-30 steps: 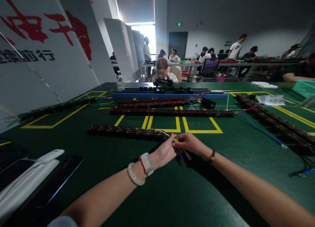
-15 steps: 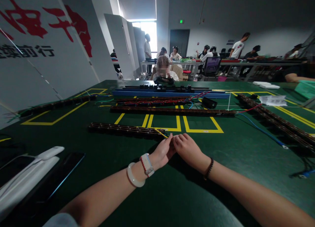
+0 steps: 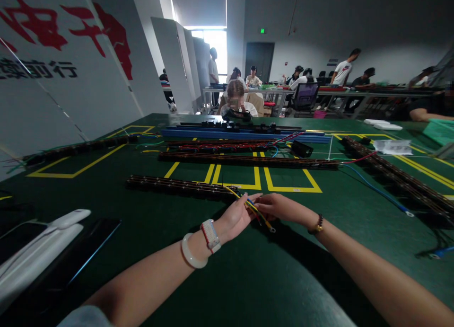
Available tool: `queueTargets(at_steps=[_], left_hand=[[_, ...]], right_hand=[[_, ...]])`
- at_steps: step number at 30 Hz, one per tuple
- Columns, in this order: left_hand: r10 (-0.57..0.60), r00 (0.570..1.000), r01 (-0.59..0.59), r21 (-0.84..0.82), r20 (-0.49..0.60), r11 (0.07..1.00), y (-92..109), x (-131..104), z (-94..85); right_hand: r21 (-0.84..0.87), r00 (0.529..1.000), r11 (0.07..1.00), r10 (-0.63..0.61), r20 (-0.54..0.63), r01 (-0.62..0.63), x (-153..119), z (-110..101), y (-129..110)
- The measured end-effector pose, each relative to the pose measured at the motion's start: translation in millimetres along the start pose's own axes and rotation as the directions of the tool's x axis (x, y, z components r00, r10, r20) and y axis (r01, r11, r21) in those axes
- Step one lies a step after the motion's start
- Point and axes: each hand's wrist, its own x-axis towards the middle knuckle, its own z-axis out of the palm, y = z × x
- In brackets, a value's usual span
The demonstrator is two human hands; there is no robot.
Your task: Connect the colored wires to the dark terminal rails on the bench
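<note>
Wires (image 3: 254,207), yellow, blue and a touch of red, right in the middle of it all, coming off the near end of a dark strip (image 3: 180,186) and slanting down between the two hands! The left hand (image 3: 237,218) is half open, palm turned up, thumb and fingers holding the bundle near the strip's end. And the right hand (image 3: 276,207) meets it from the other side, fingers loosely bent at the wires; whether they pinch one, I cannot tell. One metal ring (image 3: 272,230) pokes out below, over the green table (image 3: 227,284).

Look at that left wrist: a woven watch strap (image 3: 211,236) and a pale bangle (image 3: 193,252). Beyond the hands, a longer strip (image 3: 248,160) lies across the table, a black box (image 3: 301,148) just behind its right part, then a blue rail (image 3: 248,135). Over on the left, a phone (image 3: 95,244) beside a white device (image 3: 46,256)!
</note>
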Motion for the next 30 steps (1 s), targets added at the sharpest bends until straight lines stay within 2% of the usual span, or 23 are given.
queueTargets(at_steps=[2, 5, 12, 15, 17, 20, 23, 25, 27, 30], left_hand=[[-0.015, 1.0, 0.014, -0.014, -0.022, 1.0, 2, -2, 1.4], [-0.043, 0.997, 0.04, -0.051, -0.058, 0.998, 4, -2, 0.5], [-0.056, 0.998, 0.055, -0.091, -0.013, 0.994, 2, 3, -6.7], [-0.058, 0.998, 0.056, -0.08, -0.025, 0.995, 3, 2, -4.6], [-0.06, 0.997, 0.058, -0.065, -0.039, 0.996, 4, 0, -2.6], [-0.053, 0.998, 0.051, -0.043, -0.026, 0.998, 4, -1, -1.1], [-0.031, 0.999, 0.03, -0.027, -0.027, 0.999, 2, 0, -1.8], [-0.02, 0.998, 0.019, -0.02, -0.061, 1.0, 0, 1, -2.9], [-0.014, 0.996, 0.012, -0.018, -0.089, 1.0, -2, 2, -4.1], [-0.002, 0.994, 0.001, -0.006, -0.108, 1.0, -4, 3, -5.1]], right_hand=[[0.266, 0.99, 0.963, -0.004, 0.139, -0.034, 4, -1, 9], [0.488, 0.975, 0.872, -0.066, 0.211, -0.046, 7, 1, 15], [0.677, 0.976, 0.729, -0.058, 0.208, -0.101, 10, 11, 19], [0.675, 0.982, 0.733, -0.051, 0.183, -0.088, 11, 14, 19], [0.583, 0.992, 0.811, -0.036, 0.121, -0.042, 11, 15, 17], [0.268, 0.999, 0.963, -0.036, 0.002, 0.034, 7, 15, 8], [-0.117, 0.983, 0.987, -0.124, -0.132, 0.109, 2, 17, -3], [-0.389, 0.958, 0.916, -0.196, -0.211, 0.102, -1, 21, -8], [-0.625, 0.943, 0.78, -0.231, -0.239, 0.033, -2, 25, -11], [-0.811, 0.951, 0.584, -0.234, -0.204, -0.03, -3, 32, -12]])
